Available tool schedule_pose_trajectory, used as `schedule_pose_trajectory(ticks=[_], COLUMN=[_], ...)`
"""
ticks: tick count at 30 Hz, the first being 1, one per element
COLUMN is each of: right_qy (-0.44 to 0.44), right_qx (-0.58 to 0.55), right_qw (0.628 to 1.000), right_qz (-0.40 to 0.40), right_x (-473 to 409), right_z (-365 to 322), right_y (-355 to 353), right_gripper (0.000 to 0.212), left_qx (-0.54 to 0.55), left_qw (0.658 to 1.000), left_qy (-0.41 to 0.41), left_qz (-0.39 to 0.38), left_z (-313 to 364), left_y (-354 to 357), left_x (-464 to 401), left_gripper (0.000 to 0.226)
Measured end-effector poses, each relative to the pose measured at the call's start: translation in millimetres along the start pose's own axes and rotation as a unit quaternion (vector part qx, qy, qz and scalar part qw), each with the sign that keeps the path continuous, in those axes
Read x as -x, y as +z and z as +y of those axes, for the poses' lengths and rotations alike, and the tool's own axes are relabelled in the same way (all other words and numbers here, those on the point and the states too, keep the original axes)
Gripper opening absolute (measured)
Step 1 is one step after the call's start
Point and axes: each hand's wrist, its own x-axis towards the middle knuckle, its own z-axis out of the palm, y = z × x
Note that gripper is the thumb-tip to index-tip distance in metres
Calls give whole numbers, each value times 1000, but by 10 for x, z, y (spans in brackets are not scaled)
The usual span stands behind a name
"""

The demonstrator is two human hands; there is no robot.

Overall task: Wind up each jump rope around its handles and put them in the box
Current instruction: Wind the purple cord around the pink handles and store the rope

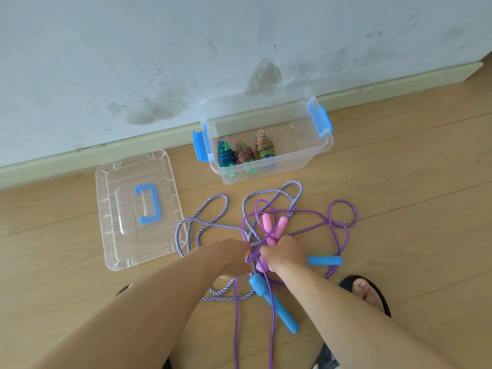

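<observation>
Right hand (283, 253) clamped round two pink plastic handles (274, 226); left hand (234, 255) pinches at the cords, exact grip unclear. Smooth purple cord (342, 222) looks light, limp and springy, tangled with the blue-white braided rope (210, 209); best held at the stiff handles.

box (316, 153) by wall, three wound ropes (243, 154) inside | lid (111, 209) left | loose ropes (266, 217) in front

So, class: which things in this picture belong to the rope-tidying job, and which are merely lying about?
Part of the job:
- right hand gripping the pink handles
- left hand at the purple rope
- braided rope
- blue handles
- clear box holding three wound ropes

Lying about:
- box lid
- black sandal
</observation>
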Motion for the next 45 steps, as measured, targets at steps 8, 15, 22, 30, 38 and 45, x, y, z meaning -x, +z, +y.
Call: schedule_pose_trajectory(ticks=[8, 15, 22, 30, 38, 45], right_qy=[6, -117, -253, -390, -333, -341], right_qx=[15, 145, 258, 21, -486, -449], right_qw=[993, 966, 931, 920, 779, 812], right_qz=[-117, -178, -58, -25, -215, -149], right_x=[157, 781, 1785, 2618, 3053, 2973], right_z=[-153, -304, -566, -650, -890, -1078], right_y=[-282, -1097, -1781, -2395, -2344, -2234], right_gripper=[20, 56, 22, 13, 7, 20], left_qx=[7, -7, -59, 65, 390, 426], left_qw=[1000, 998, 988, 948, 845, 836], left_qy=[10, 31, 48, 137, 270, 248], left_qz=[21, 45, 131, 279, 248, 243], left_z=[49, 141, 322, 592, 833, 831], left_y=[-102, -407, -800, -1080, -1135, -1293], left_x=[161, 825, 1829, 2843, 3134, 3178], left_gripper=[33, 15, 19, 67, 39, 16])
